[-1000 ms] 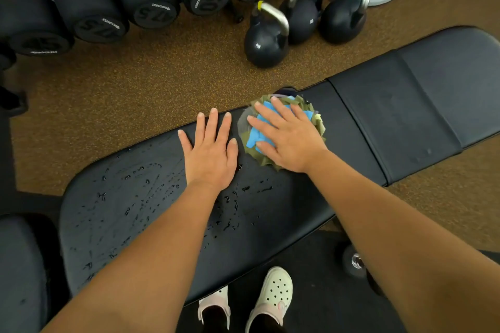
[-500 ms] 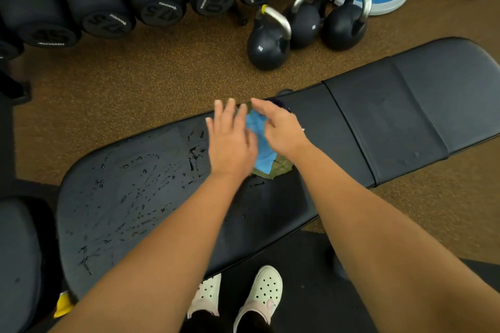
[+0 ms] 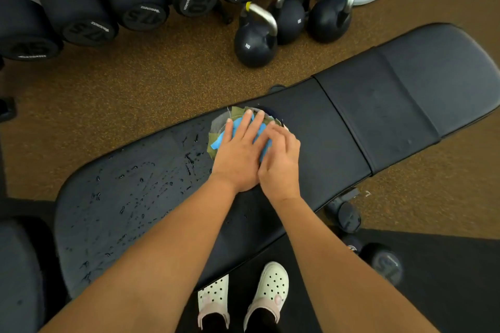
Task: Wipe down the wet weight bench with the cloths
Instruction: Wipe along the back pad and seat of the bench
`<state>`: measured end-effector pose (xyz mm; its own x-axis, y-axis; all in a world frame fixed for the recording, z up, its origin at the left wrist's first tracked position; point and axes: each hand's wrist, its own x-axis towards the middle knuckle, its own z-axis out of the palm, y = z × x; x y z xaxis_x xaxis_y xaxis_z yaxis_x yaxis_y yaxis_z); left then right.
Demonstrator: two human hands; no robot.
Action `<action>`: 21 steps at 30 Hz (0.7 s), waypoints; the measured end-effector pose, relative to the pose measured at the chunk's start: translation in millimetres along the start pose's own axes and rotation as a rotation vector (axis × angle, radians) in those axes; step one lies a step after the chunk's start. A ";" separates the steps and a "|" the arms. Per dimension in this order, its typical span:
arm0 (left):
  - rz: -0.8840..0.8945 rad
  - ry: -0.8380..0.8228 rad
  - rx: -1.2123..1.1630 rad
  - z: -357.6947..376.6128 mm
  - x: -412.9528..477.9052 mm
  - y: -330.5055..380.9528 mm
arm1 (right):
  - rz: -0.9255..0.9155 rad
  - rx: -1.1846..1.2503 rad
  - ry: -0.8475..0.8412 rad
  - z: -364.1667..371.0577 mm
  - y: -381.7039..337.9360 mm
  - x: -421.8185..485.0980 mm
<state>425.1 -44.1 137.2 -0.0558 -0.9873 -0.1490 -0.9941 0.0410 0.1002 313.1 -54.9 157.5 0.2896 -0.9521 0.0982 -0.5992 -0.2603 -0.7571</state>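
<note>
As the flat left hand [image 3: 238, 154] presses the layered cloths [image 3: 216, 144] onto the wet weight bench [image 3: 338, 127], the right hand [image 3: 281, 162] curls round them, likely to steer the wipe.

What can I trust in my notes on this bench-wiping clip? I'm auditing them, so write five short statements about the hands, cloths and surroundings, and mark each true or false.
1. Both the left hand and the right hand are on the cloths. True.
2. The cloths lie on the floor. False: they lie on the bench.
3. Water droplets sit on the bench on the person's left side of the cloths. True.
4. The left hand grips a kettlebell handle. False: the kettlebells stand untouched on the floor beyond the bench.
5. The person is barefoot. False: they wear light clogs.
</note>
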 end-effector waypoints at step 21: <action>-0.314 0.092 -0.113 6.2 -34.4 -39.8 | -0.034 -0.782 -0.321 19.8 -1.5 -29.2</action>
<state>465.9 -10.8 132.2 0.2651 -0.9589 -0.1014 -0.9446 -0.2794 0.1724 320.3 -23.5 142.9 0.4440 -0.8807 -0.1651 -0.8960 -0.4366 -0.0804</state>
